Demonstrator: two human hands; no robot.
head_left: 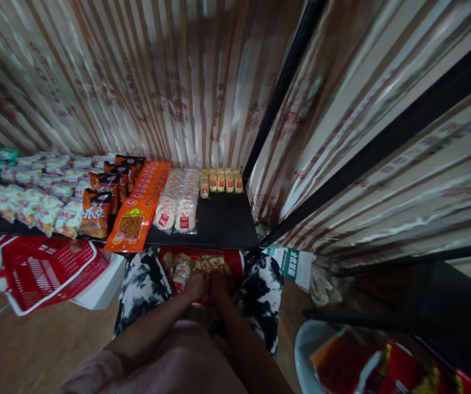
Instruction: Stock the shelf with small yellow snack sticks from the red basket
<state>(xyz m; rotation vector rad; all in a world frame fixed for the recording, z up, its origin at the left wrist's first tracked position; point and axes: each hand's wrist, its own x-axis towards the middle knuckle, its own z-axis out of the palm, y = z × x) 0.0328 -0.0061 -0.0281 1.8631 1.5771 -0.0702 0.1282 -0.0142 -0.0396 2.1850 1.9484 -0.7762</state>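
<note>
A black shelf (222,221) runs along a striped curtain (157,82). On it, from the left: rows of pale snack packets (25,205), dark orange bags (96,210), a row of flat orange packets (143,200) with the front one overhanging the edge, white-wrapped buns (178,205), and small yellow packets (221,180) at the back. A black post (284,82) rises at the corner. An empty red basket (50,271) lies tilted on the wooden floor (42,345) at the left. A white bowl (309,345) sits at lower right beside red packaging (399,366).
</note>
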